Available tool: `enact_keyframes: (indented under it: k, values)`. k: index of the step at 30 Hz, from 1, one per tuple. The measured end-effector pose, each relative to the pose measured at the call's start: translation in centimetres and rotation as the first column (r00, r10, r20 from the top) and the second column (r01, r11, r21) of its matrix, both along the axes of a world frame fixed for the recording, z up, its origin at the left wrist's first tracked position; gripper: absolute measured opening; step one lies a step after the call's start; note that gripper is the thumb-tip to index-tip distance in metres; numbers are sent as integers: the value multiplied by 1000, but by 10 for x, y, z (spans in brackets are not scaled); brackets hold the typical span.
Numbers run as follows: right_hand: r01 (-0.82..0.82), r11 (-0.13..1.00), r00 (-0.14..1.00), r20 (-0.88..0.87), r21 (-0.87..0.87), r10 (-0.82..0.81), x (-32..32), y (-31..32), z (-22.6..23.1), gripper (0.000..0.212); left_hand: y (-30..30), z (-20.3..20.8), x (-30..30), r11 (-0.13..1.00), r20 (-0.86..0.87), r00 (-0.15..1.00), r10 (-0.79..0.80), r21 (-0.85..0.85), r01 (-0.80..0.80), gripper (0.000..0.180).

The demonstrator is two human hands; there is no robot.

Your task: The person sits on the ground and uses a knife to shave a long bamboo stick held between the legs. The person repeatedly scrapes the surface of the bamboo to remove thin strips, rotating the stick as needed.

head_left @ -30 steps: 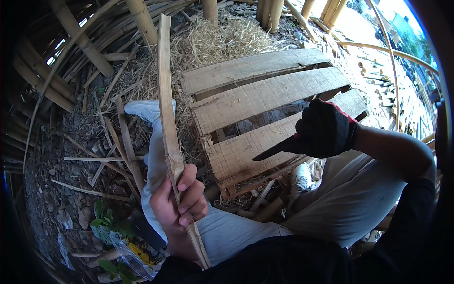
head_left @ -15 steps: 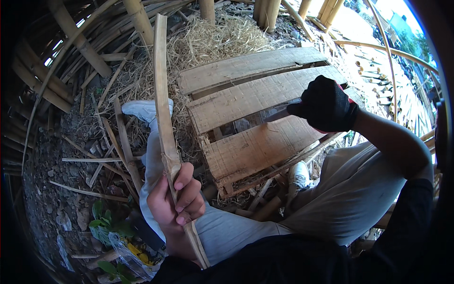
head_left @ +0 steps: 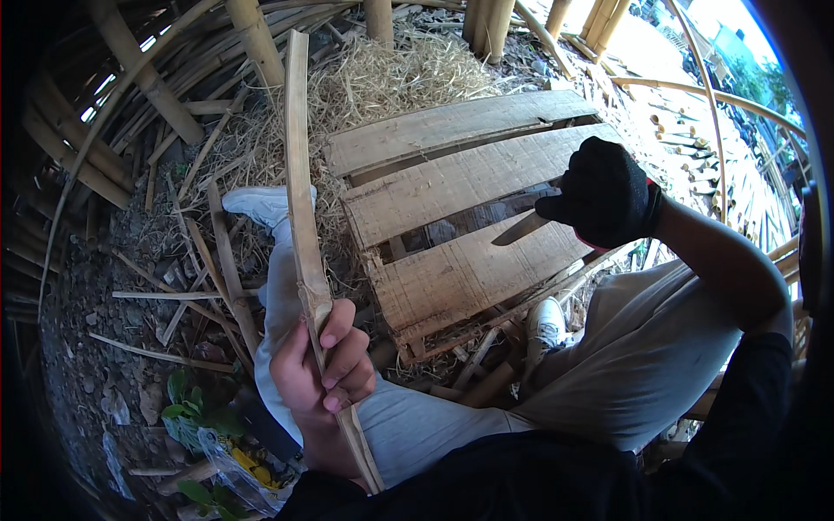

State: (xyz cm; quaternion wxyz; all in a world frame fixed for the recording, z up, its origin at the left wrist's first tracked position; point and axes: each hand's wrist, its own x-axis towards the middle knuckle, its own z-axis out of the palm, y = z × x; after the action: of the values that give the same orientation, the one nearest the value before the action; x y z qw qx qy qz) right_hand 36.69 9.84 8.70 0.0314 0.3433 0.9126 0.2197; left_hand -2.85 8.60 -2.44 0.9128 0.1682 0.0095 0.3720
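Note:
My bare left hand (head_left: 326,360) is closed round a long split bamboo strip (head_left: 300,174). The strip stands up and away from me, its lower end running down across my lap past my wrist. In a black glove, my right hand (head_left: 604,191) grips a knife by its handle, which the fingers hide. The knife blade (head_left: 521,228) points left and slightly down over a low table of wooden planks (head_left: 460,187). Whether the blade touches the planks I cannot tell. Bamboo strip and knife are well apart.
Pale bamboo shavings (head_left: 408,74) are heaped behind the planks. Loose bamboo strips (head_left: 165,352) litter the ground at left, near a clear plastic bag (head_left: 234,469) and a green plant (head_left: 182,404). Upright bamboo poles (head_left: 256,43) stand behind. My shoes (head_left: 256,204) flank the table.
The knife blade has turned and shows more plainly, with its tip slightly lower and farther right. My right hand has shifted a little. My left hand and the bamboo strip are nearly still.

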Motion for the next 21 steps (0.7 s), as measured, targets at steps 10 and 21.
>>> enact_keyframes:
  k: [10, 21]
  values:
    - [-123, 992, 985, -120, -10, 121, -56, -19, -21, 27, 3, -1, 2, 998, -7, 999, -45, 42, 45, 36]
    - [-195, 971, 981, 33, 137, 193, -72, -23, -42, 37, 1, 0, 1, 999, -28, 999, -28, 15, 28, 36]
